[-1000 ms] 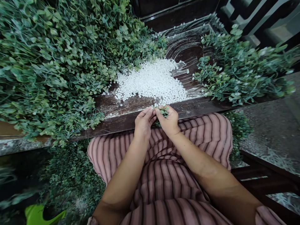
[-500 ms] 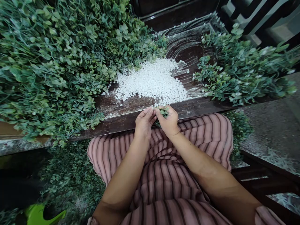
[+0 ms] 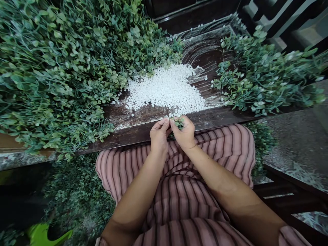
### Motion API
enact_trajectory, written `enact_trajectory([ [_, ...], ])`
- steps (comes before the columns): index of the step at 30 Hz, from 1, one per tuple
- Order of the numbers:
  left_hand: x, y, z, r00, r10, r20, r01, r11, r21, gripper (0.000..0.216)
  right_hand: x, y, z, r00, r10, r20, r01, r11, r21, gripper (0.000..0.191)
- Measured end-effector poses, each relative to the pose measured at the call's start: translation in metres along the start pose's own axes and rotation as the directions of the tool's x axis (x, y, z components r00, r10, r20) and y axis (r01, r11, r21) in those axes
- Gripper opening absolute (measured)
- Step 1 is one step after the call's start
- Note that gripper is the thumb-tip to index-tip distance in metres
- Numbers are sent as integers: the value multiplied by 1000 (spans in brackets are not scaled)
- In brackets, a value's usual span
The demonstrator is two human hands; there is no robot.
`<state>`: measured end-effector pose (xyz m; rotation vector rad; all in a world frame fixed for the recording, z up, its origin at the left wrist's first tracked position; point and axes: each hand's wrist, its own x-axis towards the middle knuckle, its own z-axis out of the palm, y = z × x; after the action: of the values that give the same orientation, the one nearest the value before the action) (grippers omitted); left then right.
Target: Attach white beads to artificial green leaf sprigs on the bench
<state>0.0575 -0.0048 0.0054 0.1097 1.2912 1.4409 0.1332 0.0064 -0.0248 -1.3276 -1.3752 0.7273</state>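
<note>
My right hand (image 3: 186, 136) is closed around a small green leafy sprig (image 3: 178, 123), its leaves showing between thumb and fingers. Beside it, my left hand (image 3: 159, 134) is in a pinch, thumb against fingers, with its tips almost meeting those of the right hand. What the left fingertips hold is too small and covered to make out. Both hands are at the front edge of a dark wooden surface (image 3: 133, 128). Just beyond them spreads a heap of small white beads (image 3: 166, 90), a few lying close to the fingertips.
A large mass of leafy artificial greenery (image 3: 77, 68) covers the left side. Another bunch of sprigs (image 3: 263, 75), some white-tipped, lies on the right. More greenery (image 3: 79, 188) sits below at the left, near a bright green plastic object (image 3: 42, 235). Dark slats (image 3: 289, 194) stand at the lower right.
My left hand has shifted slightly to the right, and its thumb and fingers have drawn closer together. The right hand keeps the sprig in nearly the same place.
</note>
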Motion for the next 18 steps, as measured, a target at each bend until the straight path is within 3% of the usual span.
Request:
enact_trajectory([
  [12,2,3,-5,991,7,135,-19,995,93,28,5,0,-5,996,31,81,-43,989,143,21],
  [15,-2,3,-8,985,38,168,-56,993,106,31,9,-1,-9,979,134,151,-174,940,293,20],
  [18,-8,3,-11,981,41,191,-72,985,158,35,15,-3,-17,931,301,206,-364,802,474,32],
])
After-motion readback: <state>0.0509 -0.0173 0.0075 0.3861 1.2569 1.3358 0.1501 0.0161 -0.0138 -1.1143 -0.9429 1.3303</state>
